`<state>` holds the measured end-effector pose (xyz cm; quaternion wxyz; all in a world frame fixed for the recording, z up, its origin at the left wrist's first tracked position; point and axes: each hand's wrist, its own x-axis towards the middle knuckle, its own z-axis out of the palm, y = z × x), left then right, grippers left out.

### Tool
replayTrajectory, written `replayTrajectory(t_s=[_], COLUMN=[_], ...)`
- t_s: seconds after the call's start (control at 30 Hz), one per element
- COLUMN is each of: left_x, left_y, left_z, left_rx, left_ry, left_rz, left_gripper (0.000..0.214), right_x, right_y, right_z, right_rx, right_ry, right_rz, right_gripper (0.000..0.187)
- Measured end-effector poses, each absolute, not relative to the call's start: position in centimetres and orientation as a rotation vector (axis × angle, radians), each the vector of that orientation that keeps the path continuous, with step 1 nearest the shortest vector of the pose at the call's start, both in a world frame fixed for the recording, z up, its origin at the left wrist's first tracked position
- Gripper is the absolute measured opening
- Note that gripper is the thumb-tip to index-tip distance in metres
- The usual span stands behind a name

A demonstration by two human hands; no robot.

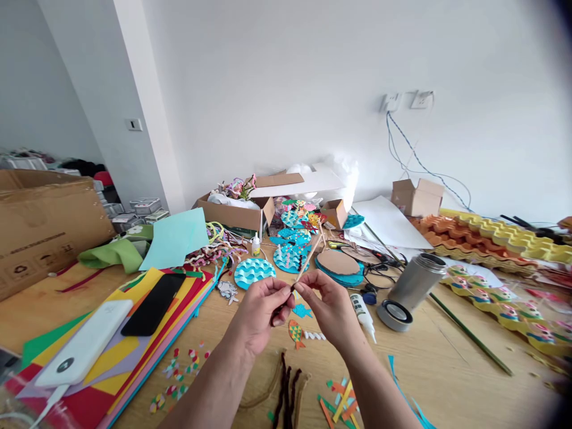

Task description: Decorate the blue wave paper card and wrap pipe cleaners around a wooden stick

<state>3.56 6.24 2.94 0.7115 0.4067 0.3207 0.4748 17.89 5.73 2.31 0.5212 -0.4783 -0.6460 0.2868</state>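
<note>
My left hand (261, 313) and my right hand (328, 307) meet above the wooden table (447, 369), fingertips pinched together on the lower end of a thin wooden stick (309, 257). The stick slants up and away toward the blue paper discs (254, 272). A dark strip, perhaps a pipe cleaner, shows between the left fingers. Below the hands lie a small orange paper fish (295, 332) and a blue paper fish (302, 310). Brown and tan pipe cleaners (288, 387) lie near my wrists.
A stack of coloured foam sheets (147, 322) carries a white power bank (84, 350) and a black phone (154, 302) at left. A glue bottle (364, 316), a steel flask (413, 280) with its lid, cardboard boxes (236, 211) and egg trays (491, 238) crowd the back and right.
</note>
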Motion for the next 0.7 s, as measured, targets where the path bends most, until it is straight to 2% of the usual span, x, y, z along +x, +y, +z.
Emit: replayTrajectory(t_s=[0.17,0.4,0.7], left_x=[3.74,4.31,4.30], left_y=[6.14,5.92,5.96], left_z=[2.96,2.75,2.83], left_rx=[0.906,0.945,0.912], left_ry=[0.727,0.751,0.749], left_rz=[1.051,1.113,1.154], left_gripper=[0.025,0.025,0.026], right_x=[17.92,17.36,17.30], right_y=[5.85,5.45,5.17], right_z=[2.23,2.35,3.02], right_rx=[-0.998,-1.062,-0.992], right_ry=[-1.486,-1.452,-1.407], right_rz=[0.970,0.878,1.014], right_gripper=[0.026,0.030,0.031])
